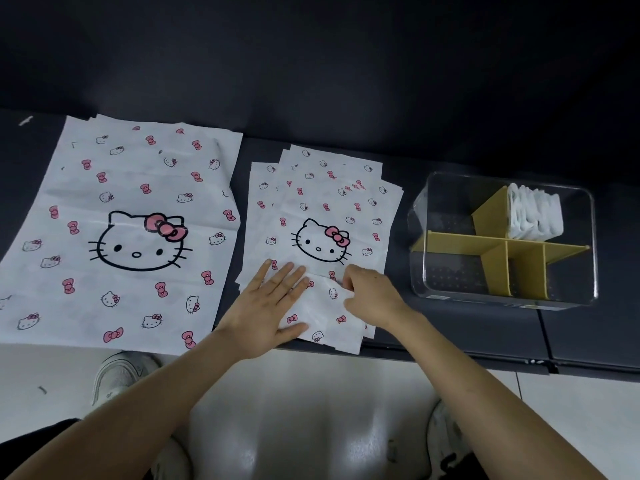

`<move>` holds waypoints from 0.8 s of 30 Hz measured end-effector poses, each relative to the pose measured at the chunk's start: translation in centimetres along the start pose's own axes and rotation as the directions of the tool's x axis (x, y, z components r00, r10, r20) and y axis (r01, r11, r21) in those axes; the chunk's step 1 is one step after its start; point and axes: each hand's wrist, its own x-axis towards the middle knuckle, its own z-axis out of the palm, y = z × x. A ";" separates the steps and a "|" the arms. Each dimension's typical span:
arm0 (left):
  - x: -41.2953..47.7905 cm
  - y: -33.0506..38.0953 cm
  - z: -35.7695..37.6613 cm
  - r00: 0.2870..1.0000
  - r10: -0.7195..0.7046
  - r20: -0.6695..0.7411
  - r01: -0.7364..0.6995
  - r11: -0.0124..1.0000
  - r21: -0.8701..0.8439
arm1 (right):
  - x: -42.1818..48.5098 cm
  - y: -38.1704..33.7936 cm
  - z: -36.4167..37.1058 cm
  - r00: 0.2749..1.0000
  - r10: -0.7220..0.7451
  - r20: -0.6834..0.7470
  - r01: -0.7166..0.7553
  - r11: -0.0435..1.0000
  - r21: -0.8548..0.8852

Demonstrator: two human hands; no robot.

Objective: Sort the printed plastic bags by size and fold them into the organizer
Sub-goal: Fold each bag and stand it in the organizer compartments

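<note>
Just left of the organizer (450,284) lies the pile of smaller bags (322,209). The left hand (273,306) presses on it with straight, spread fingers. The right hand (370,296) pinches the top bag with curled fingers. The film looks thin, light and slippery, so I judge it is best taken at an edge, with one palm holding the pile down. The larger bags (131,220) lie farther left.
</note>
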 end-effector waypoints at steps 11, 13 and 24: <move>-0.7 4.9 -1.3 0.970 -0.022 -0.244 -0.093 0.888 -0.450 | -4.1 -0.4 2.6 0.850 0.472 0.235 -0.249 -0.033 0.968; -0.4 5.0 -0.7 0.964 -0.095 -0.248 -0.043 0.866 -0.499 | -4.4 -0.8 2.7 0.841 0.462 0.282 -0.267 -0.099 0.958; 1.2 4.2 -0.3 0.960 -0.165 -0.226 0.010 0.828 -0.561 | -5.5 -0.6 1.7 0.850 0.471 0.235 -0.331 0.132 0.934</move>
